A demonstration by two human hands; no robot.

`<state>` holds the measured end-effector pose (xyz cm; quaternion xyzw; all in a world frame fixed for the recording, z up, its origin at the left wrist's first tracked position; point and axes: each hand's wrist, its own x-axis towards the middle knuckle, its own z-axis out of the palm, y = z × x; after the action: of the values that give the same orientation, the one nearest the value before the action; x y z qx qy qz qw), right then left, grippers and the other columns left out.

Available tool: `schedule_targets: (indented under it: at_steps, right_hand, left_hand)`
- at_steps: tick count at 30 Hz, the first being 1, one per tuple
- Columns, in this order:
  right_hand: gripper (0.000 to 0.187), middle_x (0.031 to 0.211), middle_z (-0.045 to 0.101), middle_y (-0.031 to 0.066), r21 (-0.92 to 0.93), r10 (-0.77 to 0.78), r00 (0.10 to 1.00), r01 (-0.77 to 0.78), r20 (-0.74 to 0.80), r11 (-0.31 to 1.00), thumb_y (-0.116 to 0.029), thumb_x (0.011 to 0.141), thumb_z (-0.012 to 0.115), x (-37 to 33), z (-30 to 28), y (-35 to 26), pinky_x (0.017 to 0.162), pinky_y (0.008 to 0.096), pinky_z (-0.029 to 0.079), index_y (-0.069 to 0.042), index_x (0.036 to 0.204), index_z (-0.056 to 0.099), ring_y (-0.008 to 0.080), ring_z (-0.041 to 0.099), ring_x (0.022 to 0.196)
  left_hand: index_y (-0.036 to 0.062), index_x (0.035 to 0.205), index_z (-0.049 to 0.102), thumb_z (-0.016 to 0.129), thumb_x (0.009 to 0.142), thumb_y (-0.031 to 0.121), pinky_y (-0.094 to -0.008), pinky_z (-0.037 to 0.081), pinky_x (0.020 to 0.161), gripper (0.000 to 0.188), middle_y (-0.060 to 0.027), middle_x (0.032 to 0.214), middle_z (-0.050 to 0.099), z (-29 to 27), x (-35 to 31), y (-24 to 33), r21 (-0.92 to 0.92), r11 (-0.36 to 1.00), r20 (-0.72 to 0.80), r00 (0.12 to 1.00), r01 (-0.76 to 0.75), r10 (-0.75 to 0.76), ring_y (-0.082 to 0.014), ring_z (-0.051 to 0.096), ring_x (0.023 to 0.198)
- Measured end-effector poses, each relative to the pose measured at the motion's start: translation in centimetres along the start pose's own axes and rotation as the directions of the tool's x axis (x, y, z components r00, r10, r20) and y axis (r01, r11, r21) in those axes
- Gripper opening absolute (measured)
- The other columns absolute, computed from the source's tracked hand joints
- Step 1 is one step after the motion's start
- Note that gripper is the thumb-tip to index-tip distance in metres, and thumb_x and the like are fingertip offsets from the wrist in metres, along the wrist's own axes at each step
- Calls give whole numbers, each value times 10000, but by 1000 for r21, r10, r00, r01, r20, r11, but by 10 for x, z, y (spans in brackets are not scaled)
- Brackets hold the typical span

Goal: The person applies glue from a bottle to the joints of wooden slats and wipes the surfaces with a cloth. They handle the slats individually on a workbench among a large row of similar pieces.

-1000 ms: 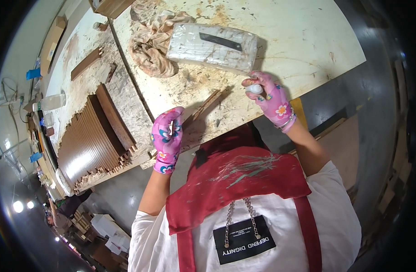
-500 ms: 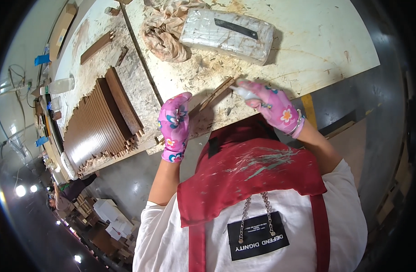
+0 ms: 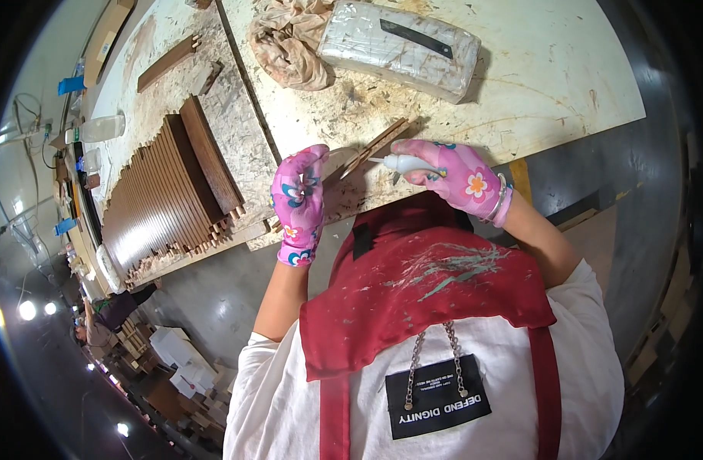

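My left hand (image 3: 299,188), in a pink flowered glove, is closed around the lower end of a brown wooden slat (image 3: 376,144). The slat slants up and to the right over the worktable, and part of it is hidden behind my fingers. In a matching glove, my right hand (image 3: 460,176) grips a small white squeeze bottle (image 3: 407,163). The bottle's thin nozzle points left, close to the slat; I cannot tell whether it touches.
Left of my hands lies a row of brown slats (image 3: 156,192) with pegged ends. A plastic-wrapped block (image 3: 397,50) and a crumpled cloth (image 3: 290,50) lie at the back. Another slat (image 3: 166,65) is at the far left. A seam (image 3: 248,84) crosses the scrap-strewn worktable (image 3: 551,92).
The bottle has swung round so its nozzle shows beside the slat. My right hand has shifted slightly down and left. The whole view has tilted a little.
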<state>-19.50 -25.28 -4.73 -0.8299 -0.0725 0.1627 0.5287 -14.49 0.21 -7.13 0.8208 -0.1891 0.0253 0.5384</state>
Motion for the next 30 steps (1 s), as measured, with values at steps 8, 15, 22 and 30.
schedule_targets:
  at_steps: [8,15,22,30]
  right_hand:
    - [405,1151,621,118,-30,-40,999,40,24,999,-282,883,585,5,9,6,820,341,502,-99,1243,547,302,631,960]
    - [391,1130,627,133,-49,-38,999,39,27,998,-261,884,592,7,10,5,813,341,504,-87,1232,550,297,639,944]
    - [378,1054,650,140,-34,-28,1000,28,-1,999,-254,875,607,8,12,-1,785,345,514,-80,1207,554,296,650,917]
    - [376,1066,646,148,-76,11,1000,-9,25,997,-242,878,601,9,12,-8,801,358,506,-89,1218,556,308,644,926]
  left_hand:
    - [-21,1045,525,498,913,-43,-358,511,865,136,-164,1045,611,-3,-2,0,32,999,11,1000,-27,26,-245,620,960]
    - [-20,1025,522,495,913,-54,-369,523,856,120,-157,1031,607,-5,-9,-7,-11,999,-36,999,-36,35,-242,615,966]
    - [-23,1032,536,503,921,-24,-367,528,851,115,-168,1023,627,-14,-20,-7,-52,996,-101,992,73,-78,-236,628,937]
    - [-19,1056,537,519,930,27,-348,523,857,136,-163,1039,625,-16,-25,-6,-112,982,-134,977,153,-167,-229,626,953]
